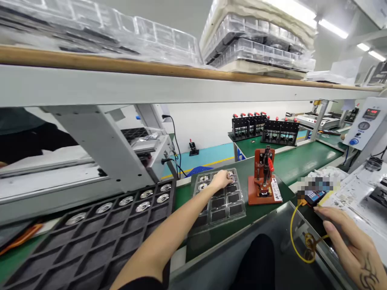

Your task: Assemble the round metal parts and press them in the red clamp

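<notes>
My left hand (222,180) reaches into a clear plastic tray (242,201) at the middle of the bench. Its fingers are closed on a round metal part (232,174) in the far right pocket; whether the part is lifted cannot be told. Other silvery round parts (203,186) sit in the tray's left and back pockets. At the lower right is my right hand (347,241), fingers stretched and thumb apart, holding nothing visible. It is beside a dark keypad device (316,194) at the white worktop's edge.
A black compartment tray (121,229) with several round metal parts lies at left. A red-brown toggle-clamp fixture (262,181) stands right of the clear tray. A yellow cable (293,237) loops near my right hand. Overhead, a shelf (181,86) carries stacked trays; a control box (367,123) hangs at right.
</notes>
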A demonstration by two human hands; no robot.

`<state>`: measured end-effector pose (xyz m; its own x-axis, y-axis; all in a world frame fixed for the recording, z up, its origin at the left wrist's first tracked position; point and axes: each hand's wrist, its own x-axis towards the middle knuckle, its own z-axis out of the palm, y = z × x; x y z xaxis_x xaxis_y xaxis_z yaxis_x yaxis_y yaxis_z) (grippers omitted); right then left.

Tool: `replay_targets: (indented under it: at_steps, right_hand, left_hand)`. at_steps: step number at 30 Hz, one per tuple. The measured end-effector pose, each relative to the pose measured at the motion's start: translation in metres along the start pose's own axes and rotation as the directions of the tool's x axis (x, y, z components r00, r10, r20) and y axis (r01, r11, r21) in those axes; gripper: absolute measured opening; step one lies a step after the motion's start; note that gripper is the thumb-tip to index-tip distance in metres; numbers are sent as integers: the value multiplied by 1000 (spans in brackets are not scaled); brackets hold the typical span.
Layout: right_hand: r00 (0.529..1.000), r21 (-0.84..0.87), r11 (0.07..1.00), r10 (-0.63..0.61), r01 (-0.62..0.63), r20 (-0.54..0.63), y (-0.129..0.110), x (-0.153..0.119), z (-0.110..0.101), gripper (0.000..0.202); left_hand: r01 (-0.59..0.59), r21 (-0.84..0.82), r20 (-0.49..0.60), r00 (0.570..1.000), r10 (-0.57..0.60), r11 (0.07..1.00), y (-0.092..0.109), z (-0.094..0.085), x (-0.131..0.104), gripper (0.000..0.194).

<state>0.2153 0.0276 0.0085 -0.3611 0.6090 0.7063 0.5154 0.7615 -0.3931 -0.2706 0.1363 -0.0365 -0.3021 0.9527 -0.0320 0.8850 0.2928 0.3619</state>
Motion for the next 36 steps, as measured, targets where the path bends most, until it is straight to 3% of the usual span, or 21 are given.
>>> replay_targets:
  at_steps: [3,5,7,8,9,10,12,13,14,15,17,21,23,24,26,28,30,32,36]
  right_hand:
    - [997,5,998,65,-65,-29,3,-14,-10,25]
    - [990,32,990,137,-136,-27,1,-21,-14,24]
    - [967,101,962,254,-253,5,-3,-25,-15,23]
    - [949,151,937,314,-315,32,-6,-25,-15,23]
    - [930,206,907,362,-367,64,-9,-24,-13,25]
    - [916,260,878,388,-401,100,-12,-21,-11,27]
    - [908,348,839,388,-419,156,-18,-14,-7,41]
    - [911,377,829,377,-413,167,-19,-11,-6,51]
    - [914,392,826,370,-406,168,-20,-8,-7,58]
    - [917,394,828,367,-400,160,-21,-6,-9,59]
    - [919,364,845,374,-392,122,-23,-6,-19,47]
    - [912,251,882,409,-399,12,-20,-20,-47,31]
    - [901,172,893,430,-415,-58,-14,-31,-63,32]
    - [891,123,894,443,-430,-101,-11,-37,-72,32]
    - [860,20,879,472,-477,-193,-5,-46,-92,32]
    - [823,-59,848,492,-527,-283,-2,-53,-114,30]
    - [796,-120,819,495,-562,-347,-4,-60,-133,30]
    - [780,-168,790,501,-589,-376,-11,-69,-150,33]
    - [727,-223,717,537,-661,-427,-26,-98,-176,38]
  left_hand:
    - [-118,-34,-83,990,115,992,25,-11,-23,5]
    - [-243,-69,-82,968,237,968,51,-16,-47,6]
    - [-431,-126,-55,903,427,894,83,-16,-76,7]
    - [-563,-164,-69,826,560,810,100,-15,-91,6]
    - [-739,-200,-133,671,730,643,119,-14,-106,8]
    - [-872,-194,-212,485,848,450,138,-13,-119,13]
    - [-991,-92,-344,126,930,100,177,-9,-139,18]
    - [-1000,-30,-375,7,927,-4,195,-7,-146,17]
    - [-997,17,-390,-72,918,-72,212,-5,-151,16]
    - [-992,42,-397,-124,909,-117,227,-2,-154,16]
    - [-982,44,-402,-185,897,-182,251,4,-157,17]
    - [-964,24,-414,-252,875,-266,285,22,-159,17]
    - [-965,-20,-412,-229,882,-261,305,32,-157,18]
    - [-970,-61,-410,-189,892,-234,318,36,-154,20]
    - [-975,-174,-380,-62,923,-137,351,45,-141,29]
    - [-955,-296,-272,89,958,5,392,53,-120,39]
    - [-915,-371,-95,209,973,160,435,59,-94,47]
    - [-892,-389,17,244,970,231,471,64,-70,55]
    - [-866,-413,199,216,956,281,511,73,-38,55]
